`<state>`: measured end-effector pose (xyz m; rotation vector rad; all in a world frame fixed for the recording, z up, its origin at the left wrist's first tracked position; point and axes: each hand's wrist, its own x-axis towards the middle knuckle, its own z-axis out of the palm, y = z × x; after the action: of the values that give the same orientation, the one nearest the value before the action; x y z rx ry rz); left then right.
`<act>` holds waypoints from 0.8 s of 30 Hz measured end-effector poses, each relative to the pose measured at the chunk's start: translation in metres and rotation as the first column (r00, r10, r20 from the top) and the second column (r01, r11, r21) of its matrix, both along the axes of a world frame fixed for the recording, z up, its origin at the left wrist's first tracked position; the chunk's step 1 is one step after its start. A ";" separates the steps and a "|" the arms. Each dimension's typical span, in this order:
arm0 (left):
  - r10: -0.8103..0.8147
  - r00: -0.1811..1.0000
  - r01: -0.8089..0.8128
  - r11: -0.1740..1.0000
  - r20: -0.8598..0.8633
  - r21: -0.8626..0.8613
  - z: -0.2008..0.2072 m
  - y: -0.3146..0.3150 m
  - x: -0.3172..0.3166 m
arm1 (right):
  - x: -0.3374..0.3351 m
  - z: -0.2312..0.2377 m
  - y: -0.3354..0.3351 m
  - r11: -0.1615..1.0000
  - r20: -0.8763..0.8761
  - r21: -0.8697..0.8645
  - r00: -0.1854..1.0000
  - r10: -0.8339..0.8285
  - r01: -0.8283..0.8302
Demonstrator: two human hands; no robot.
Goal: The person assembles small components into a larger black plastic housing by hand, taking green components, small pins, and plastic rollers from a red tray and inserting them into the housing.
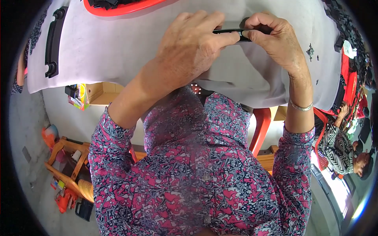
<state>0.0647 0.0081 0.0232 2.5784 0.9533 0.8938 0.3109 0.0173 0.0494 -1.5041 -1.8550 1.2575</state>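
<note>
Above the pale cloth-covered table [118,51], both my hands grip a slim black plastic strip [227,30]. My left hand [193,43] is closed at its left part, the thumb stretched along its near side. At the right end my right hand [273,37] pinches the strip between thumb and bent forefinger. Much of the piece is covered by my fingers, so its exact kind is hidden. A longer black plastic part with a handle-like bar [52,43] lies on the cloth at the far left. Several tiny black pieces [310,52] are scattered to the right of my right hand.
A red basin [118,11] with black parts sits at the far edge. Black parts and red containers [349,80] crowd the right side, near another person in a striped top [334,147]. Below the table are a cardboard box [105,93] and a wooden stool [65,157].
</note>
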 end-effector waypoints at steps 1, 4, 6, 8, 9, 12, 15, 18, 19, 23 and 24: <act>-0.004 1.000 0.004 1.000 0.007 0.001 0.000 0.000 0.000 | 0.000 -0.001 0.001 1.000 0.002 -0.001 1.000 0.000 0.000; 0.008 1.000 -0.008 1.000 -0.009 0.008 0.000 -0.001 0.000 | 0.000 -0.003 0.002 0.999 -0.066 -0.046 0.998 -0.006 0.003; 0.008 1.000 -0.007 1.000 -0.008 0.007 -0.001 -0.001 0.001 | 0.001 -0.003 0.002 0.995 -0.080 -0.099 0.996 -0.030 0.022; 0.005 1.000 -0.005 1.000 -0.006 0.007 -0.002 -0.001 0.001 | 0.000 -0.002 0.002 0.995 -0.082 -0.093 0.996 -0.029 0.022; 0.001 1.000 -0.001 1.000 -0.011 0.009 -0.002 -0.001 0.001 | -0.001 -0.002 0.002 0.996 -0.085 -0.088 0.996 -0.029 0.022; -0.011 1.000 0.011 1.000 -0.005 0.009 -0.002 0.001 0.001 | -0.004 -0.001 0.003 0.996 -0.078 -0.090 0.996 -0.031 0.024; -0.019 1.000 0.019 1.000 -0.014 0.009 -0.001 0.002 0.001 | -0.006 0.001 0.005 0.994 -0.025 -0.107 0.999 -0.021 0.018; -0.023 0.999 0.023 1.000 -0.032 -0.003 -0.001 0.002 0.001 | -0.011 -0.009 0.001 0.998 0.092 0.012 0.993 -0.069 0.068; -0.025 0.999 0.025 1.000 -0.032 -0.015 -0.001 0.002 0.001 | -0.010 -0.008 0.001 0.998 0.091 0.007 0.993 -0.069 0.069; -0.031 0.998 0.029 0.999 -0.049 -0.039 0.002 0.003 0.003 | -0.008 0.002 0.004 0.997 0.080 -0.070 0.996 -0.039 0.045; -0.027 0.999 0.025 0.999 -0.046 -0.040 0.004 0.002 0.004 | -0.010 0.002 0.001 0.996 0.108 -0.068 0.993 -0.048 0.055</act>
<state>0.0684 0.0106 0.0271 2.5833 0.9383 0.8032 0.3013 0.0181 0.0515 -1.6755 -1.8420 1.2542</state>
